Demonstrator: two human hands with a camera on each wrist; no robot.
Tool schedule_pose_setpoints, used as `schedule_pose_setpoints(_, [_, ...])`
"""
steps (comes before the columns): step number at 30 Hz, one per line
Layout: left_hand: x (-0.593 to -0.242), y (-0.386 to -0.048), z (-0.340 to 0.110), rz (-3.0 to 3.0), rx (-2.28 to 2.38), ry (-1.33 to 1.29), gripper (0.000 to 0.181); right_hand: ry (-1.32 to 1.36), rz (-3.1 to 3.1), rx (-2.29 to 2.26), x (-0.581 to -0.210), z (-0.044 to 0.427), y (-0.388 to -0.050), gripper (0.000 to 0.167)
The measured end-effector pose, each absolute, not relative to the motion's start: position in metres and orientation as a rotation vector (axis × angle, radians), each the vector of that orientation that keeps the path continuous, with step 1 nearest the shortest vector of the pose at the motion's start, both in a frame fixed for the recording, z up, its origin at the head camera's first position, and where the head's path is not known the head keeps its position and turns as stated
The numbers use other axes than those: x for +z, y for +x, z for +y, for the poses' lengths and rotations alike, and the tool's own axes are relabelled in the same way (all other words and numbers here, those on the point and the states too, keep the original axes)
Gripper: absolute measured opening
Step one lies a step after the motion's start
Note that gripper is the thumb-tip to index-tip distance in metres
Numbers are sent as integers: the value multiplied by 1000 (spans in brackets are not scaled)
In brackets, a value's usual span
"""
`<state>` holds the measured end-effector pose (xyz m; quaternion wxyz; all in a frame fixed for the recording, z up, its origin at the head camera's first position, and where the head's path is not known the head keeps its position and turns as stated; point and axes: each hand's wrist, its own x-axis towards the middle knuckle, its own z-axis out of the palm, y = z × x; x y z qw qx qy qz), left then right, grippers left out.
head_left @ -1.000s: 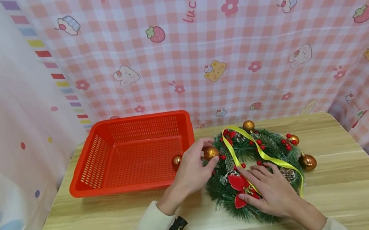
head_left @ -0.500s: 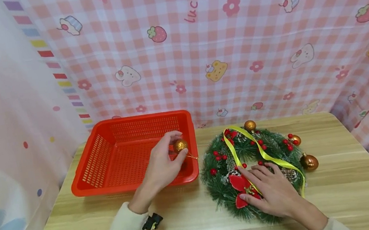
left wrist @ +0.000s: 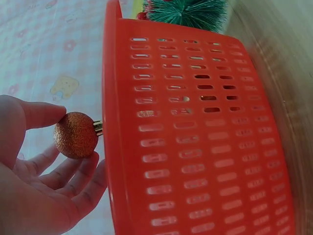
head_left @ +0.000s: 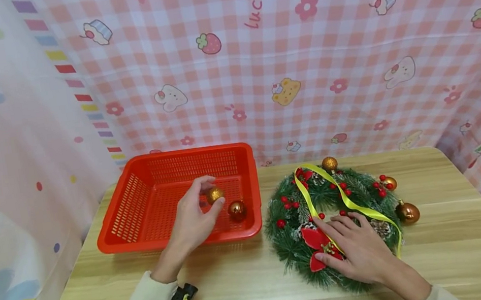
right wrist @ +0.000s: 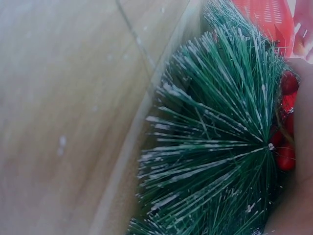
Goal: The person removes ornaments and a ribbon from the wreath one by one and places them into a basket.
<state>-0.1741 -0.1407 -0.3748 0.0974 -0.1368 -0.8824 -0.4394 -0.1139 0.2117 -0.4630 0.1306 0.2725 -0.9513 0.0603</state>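
My left hand (head_left: 191, 223) pinches a glittery copper-gold bauble (head_left: 214, 194) over the red plastic basket (head_left: 179, 242). In the left wrist view the thumb and fingers hold this bauble (left wrist: 76, 135) by its sides, its metal cap toward the basket's rim. A shiny copper bauble (head_left: 237, 211) lies inside the basket on the right. My right hand (head_left: 360, 248) rests with its fingers extended on the green Christmas wreath (head_left: 289, 251), beside a red poinsettia (head_left: 314, 238) and the yellow ribbon (head_left: 364, 210). The right wrist view shows mostly frosted green needles (right wrist: 215, 137).
Beyond the wreath sits another glittery bauble (head_left: 329, 163). To its right are a small gold bauble (head_left: 390, 183) and a larger copper bauble (head_left: 408, 212). The wooden table (head_left: 242, 293) meets a checked cloth (head_left: 230, 79) at the back.
My left hand has carried the glittery bauble leftward from the wreath's edge to over the basket. The shiny bauble in the basket is now uncovered. My right hand stays on the wreath.
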Motion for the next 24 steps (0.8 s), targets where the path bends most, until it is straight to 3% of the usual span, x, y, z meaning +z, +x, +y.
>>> schedule_pose_setpoints(10, [-377,-174,-144,-2659,-1298,-357,45,782,-2759,182,-464,213,-113,73])
schedule_pose_setpoints(17, [-379,-174,-143,-2745,-1187,-362,58,786,-2757,186,-463,213,-113,72])
schedule_pose_setpoints(24, [-389,-173,-125,-2781,-1204,-441,56,784,-2774,191,-463,212,-112,72])
